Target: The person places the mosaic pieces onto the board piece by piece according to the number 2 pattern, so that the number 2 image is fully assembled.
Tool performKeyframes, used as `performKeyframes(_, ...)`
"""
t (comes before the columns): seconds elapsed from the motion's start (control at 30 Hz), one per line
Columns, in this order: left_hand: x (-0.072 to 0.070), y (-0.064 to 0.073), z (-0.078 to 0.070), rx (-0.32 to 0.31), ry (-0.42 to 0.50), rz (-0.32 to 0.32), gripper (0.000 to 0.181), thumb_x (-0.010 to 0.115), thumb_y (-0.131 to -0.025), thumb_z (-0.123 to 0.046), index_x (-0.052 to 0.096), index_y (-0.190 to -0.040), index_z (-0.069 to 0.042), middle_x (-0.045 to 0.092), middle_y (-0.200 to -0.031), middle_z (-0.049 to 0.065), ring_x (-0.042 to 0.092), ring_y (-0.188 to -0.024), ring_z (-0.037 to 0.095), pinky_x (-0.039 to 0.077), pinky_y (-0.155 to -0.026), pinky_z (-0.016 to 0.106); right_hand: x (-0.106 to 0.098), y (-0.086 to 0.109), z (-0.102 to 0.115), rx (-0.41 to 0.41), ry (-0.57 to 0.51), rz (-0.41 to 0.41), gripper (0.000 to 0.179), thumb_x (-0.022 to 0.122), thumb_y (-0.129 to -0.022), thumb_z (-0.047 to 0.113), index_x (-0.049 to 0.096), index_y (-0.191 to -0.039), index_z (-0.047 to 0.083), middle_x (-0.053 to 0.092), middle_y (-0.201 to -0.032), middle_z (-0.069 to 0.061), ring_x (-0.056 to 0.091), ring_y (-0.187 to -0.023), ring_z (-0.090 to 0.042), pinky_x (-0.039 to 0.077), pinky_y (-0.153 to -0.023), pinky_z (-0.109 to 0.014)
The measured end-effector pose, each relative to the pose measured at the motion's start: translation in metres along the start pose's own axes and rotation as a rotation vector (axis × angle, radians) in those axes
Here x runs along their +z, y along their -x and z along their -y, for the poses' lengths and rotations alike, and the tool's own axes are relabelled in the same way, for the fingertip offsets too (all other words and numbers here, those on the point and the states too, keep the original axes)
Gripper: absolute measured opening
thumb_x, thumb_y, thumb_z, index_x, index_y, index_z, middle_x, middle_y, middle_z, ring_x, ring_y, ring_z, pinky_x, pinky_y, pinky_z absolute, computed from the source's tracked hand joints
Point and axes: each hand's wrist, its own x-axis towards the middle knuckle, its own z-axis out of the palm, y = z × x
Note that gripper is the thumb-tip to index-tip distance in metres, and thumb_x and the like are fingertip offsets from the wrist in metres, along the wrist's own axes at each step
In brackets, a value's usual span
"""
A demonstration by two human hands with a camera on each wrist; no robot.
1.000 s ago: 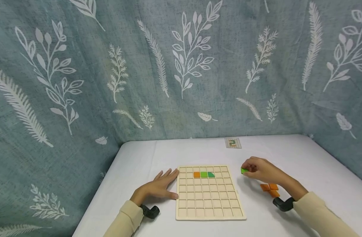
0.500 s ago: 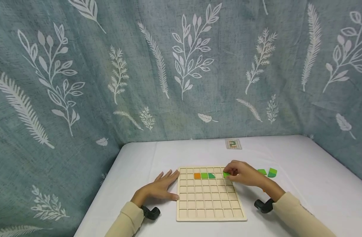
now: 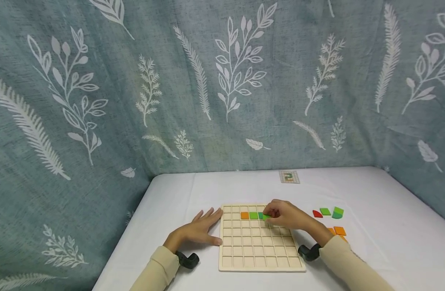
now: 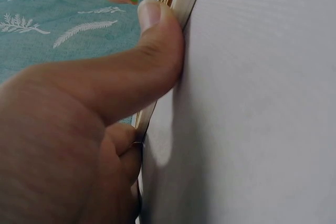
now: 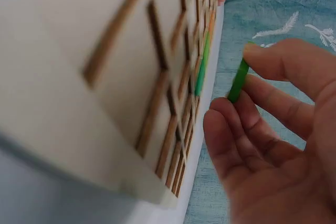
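A pale wooden grid board (image 3: 247, 251) lies on the white table. In one of its upper rows sit an orange square tile (image 3: 245, 215), a light green square tile (image 3: 253, 215) and a dark green tile (image 3: 260, 216), partly covered now. My right hand (image 3: 285, 214) pinches a green tile (image 5: 239, 81) between thumb and fingers, close over the board beside the dark green one. In the right wrist view it is seen nearly edge-on, apart from the board. My left hand (image 3: 198, 230) lies with fingers spread at the board's left edge, its thumb (image 4: 152, 19) touching the rim.
Right of the board lie a red tile (image 3: 317, 214), green tiles (image 3: 325, 211) and several orange tiles (image 3: 340, 230), some behind the right forearm. A small pattern card (image 3: 289, 177) lies at the back of the table. A leaf-patterned curtain (image 3: 207, 81) hangs behind.
My right hand has carried the green tile left from beside the board to over its upper row. Loose tiles on the right came into sight. My left hand stays at the board's edge.
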Motion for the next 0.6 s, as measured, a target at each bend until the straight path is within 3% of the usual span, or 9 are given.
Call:
performKeyframes(0.17,0.001,-0.001,-0.001,-0.004,0.003,0.005,0.107,0.071,-0.084,-0.060,0.014,-0.162,-0.013,0.012,-0.169,0.002,0.004,-0.158,0.026,-0.003,-0.127,0.051,0.007,-0.001,-0.003,0.006,0.005,0.018,0.017,0.075,-0.090,0.017,0.073,-0.104,0.008,0.062,-0.091,0.001,0.054,-0.078,-0.002,0.051,-0.068,-0.021)
performKeyframes(0.6,-0.001,-0.001,0.001,0.000,0.001,0.001,0.107,0.070,-0.084,-0.060,0.014,-0.162,-0.013,0.012,-0.169,0.002,0.004,-0.158,0.027,-0.003,-0.127,0.052,0.015,-0.003,-0.003,-0.081,0.076,0.007,0.017,0.076,-0.089,0.013,0.074,-0.104,0.006,0.062,-0.095,-0.002,0.052,-0.078,-0.004,0.050,-0.067,-0.021)
